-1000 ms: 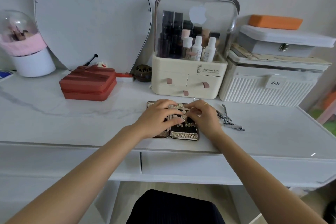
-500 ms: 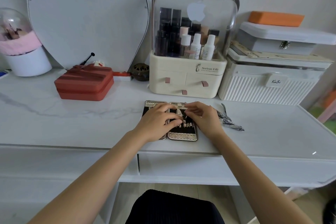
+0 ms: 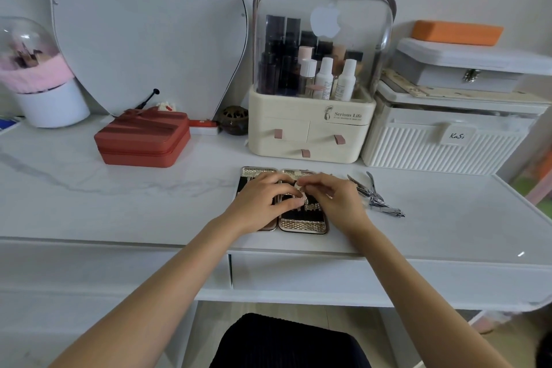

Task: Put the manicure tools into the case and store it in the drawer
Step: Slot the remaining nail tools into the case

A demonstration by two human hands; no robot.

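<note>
The manicure case (image 3: 303, 225) lies open flat on the white desk, gold-patterned rim, black lining, two halves side by side. My left hand (image 3: 263, 203) rests on its left half, fingers reaching onto the right half. My right hand (image 3: 337, 203) sits over the right half, thumb and fingers pinching a small silver tool (image 3: 300, 193) against the lining. The hands hide most of the inside. Several loose steel manicure tools (image 3: 375, 197), nippers among them, lie on the desk just right of my right hand. A shut desk drawer (image 3: 328, 273) runs below the desk edge.
Behind the case stands a cream cosmetics organiser (image 3: 310, 134) with small drawers. A white ribbed box (image 3: 439, 143) sits at the right, a red zip case (image 3: 143, 140) at the left, a mirror (image 3: 143, 30) behind, a domed brush holder (image 3: 38, 75) far left.
Both hands have stayed on the open case, their fingers shifting slightly over the right half. The view has drifted a little. The loose tools have not moved.
</note>
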